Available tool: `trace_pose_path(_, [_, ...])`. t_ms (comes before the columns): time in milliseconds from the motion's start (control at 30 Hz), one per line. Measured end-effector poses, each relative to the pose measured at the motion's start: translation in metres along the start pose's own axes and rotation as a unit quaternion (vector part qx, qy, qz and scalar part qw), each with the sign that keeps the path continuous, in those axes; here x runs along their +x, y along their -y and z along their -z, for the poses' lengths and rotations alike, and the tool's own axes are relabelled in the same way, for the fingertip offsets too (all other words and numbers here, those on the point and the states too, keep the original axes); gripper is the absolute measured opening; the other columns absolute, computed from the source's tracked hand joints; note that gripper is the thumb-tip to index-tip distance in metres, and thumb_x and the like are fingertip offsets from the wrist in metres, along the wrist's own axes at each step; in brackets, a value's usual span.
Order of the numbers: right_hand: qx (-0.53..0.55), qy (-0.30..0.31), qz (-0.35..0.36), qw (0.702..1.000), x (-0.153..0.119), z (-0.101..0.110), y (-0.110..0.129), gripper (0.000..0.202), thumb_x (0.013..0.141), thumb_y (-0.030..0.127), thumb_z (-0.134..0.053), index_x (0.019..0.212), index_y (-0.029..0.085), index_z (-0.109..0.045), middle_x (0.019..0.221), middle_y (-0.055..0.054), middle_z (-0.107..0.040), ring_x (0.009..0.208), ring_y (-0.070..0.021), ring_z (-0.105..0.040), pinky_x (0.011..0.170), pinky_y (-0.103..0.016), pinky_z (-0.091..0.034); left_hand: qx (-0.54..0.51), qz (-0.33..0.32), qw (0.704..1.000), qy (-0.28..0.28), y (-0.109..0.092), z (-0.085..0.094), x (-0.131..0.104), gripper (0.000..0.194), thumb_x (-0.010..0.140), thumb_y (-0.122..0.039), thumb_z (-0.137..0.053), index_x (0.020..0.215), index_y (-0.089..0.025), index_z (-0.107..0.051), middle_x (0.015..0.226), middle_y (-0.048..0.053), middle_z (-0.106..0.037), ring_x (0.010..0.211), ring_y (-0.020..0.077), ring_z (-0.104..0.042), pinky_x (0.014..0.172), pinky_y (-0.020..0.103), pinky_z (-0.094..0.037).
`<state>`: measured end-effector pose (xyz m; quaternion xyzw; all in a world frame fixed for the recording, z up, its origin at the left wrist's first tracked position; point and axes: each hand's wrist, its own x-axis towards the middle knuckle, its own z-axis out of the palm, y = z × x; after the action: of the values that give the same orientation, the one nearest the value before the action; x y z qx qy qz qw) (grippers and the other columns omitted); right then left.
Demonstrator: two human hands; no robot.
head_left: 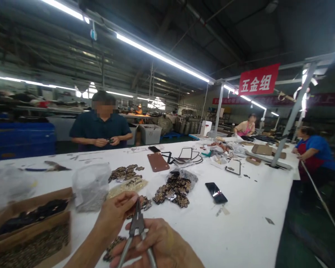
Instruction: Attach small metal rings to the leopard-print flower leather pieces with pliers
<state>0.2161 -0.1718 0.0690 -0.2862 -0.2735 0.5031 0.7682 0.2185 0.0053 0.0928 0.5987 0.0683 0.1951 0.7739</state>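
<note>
My right hand (pixel 167 240) is wrapped around the grey handles of a pair of pliers (pixel 137 225), whose jaws point away from me. At the jaw tips, my left hand (pixel 118 210) is closed, thumb and fingers pinched; what it holds, if anything, is too small and hidden to make out. Spotted flower-shaped pieces (pixel 146 203) lie just behind the jaws, and more spotted pieces (pixel 113 248) are partly covered by my hands. Beyond them rests a pile of spotted pieces (pixel 171 190) spilling from a clear bag.
Cardboard boxes (pixel 69 230) of small parts stand at left beside a plastic bag (pixel 91 186). A phone (pixel 216 192), a brown panel (pixel 158 162) and black frames (pixel 234 167) lie on the white table (pixel 240 223). A co-worker (pixel 102 126) handles a small item opposite; other people are at right.
</note>
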Motion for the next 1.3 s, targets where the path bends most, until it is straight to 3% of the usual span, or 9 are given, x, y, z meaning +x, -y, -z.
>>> trace_pose_path(333, [0.044,0.052,-0.005,0.998,0.012,0.006,0.006,0.042,0.050,0.015,-0.079,0.091,0.012,-0.067,0.094,-0.017,-0.074,0.092,-0.0360,-0.068,0.098,-0.081,-0.017,0.025,0.040,0.999,-0.006,-0.021,-0.011,0.000,0.033,0.055,-0.025,-0.089,0.082,-0.017,-0.072,0.084,0.003,-0.073,0.076,0.0183,-0.068,0.063,0.024,-0.059])
trace_pose_path(500, [0.033,0.041,0.002,0.999,0.008,0.002,0.008,0.043,0.051,0.011,-0.077,0.092,0.012,-0.067,0.097,-0.017,-0.074,0.092,-0.0354,-0.068,0.099,-0.076,-0.024,0.004,0.048,0.999,-0.012,-0.021,-0.013,0.000,0.033,0.056,-0.020,-0.087,0.084,-0.016,-0.071,0.085,0.004,-0.073,0.074,0.0187,-0.069,0.060,0.024,-0.059])
trace_pose_path(633, [0.049,0.018,-0.019,0.998,0.002,-0.004,0.012,0.035,0.055,0.014,-0.073,0.089,0.013,-0.066,0.095,-0.016,-0.074,0.089,-0.0340,-0.069,0.102,-0.074,-0.021,-0.006,0.035,0.999,-0.023,-0.018,-0.012,0.002,0.033,0.057,-0.017,-0.087,0.085,-0.014,-0.070,0.084,0.005,-0.073,0.076,0.0184,-0.069,0.061,0.022,-0.058])
trace_pose_path(867, [0.042,0.046,0.009,0.998,0.000,0.003,0.006,0.046,0.056,0.010,-0.077,0.100,0.013,-0.065,0.106,-0.018,-0.072,0.099,-0.0357,-0.067,0.101,-0.071,-0.028,-0.010,0.029,0.999,-0.018,-0.009,-0.006,0.008,0.030,0.059,-0.015,-0.086,0.084,-0.014,-0.071,0.083,0.006,-0.072,0.076,0.0181,-0.069,0.063,0.022,-0.059])
trace_pose_path(1300, [0.027,0.035,0.005,0.999,0.001,0.003,0.004,0.050,0.056,0.012,-0.080,0.104,0.013,-0.066,0.104,-0.018,-0.072,0.097,-0.0356,-0.068,0.097,-0.068,-0.034,-0.006,0.028,1.000,-0.010,-0.010,-0.007,0.003,0.027,0.059,-0.017,-0.086,0.080,-0.013,-0.071,0.081,0.006,-0.071,0.073,0.0169,-0.067,0.061,0.020,-0.057])
